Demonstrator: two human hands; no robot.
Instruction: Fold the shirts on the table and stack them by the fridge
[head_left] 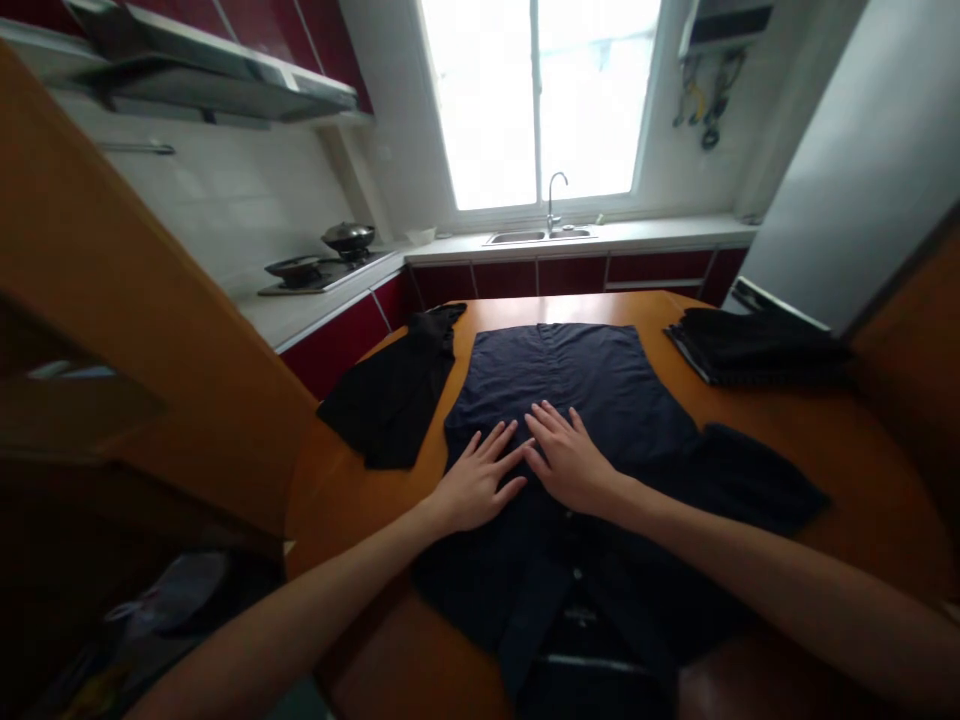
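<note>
A dark navy button-up shirt [570, 370] lies spread on the wooden table [360, 510], its collar end toward me and its hem at the far side. My left hand [480, 482] rests flat on the middle of the shirt, fingers spread. Close beside it, my right hand [566, 455] also lies palm down on the cloth with fingers stretched out. The two hands nearly meet at the fingertips. One short sleeve [765, 475] reaches out to the right. Small pale buttons show below the hands.
A black garment [397, 390] lies at the table's left, and a folded dark stack [757, 345] sits at the right. Beyond are a counter with a sink [517, 238], a stove with pans [349, 236], and a grey fridge-like panel [847, 170]. A wooden partition stands left.
</note>
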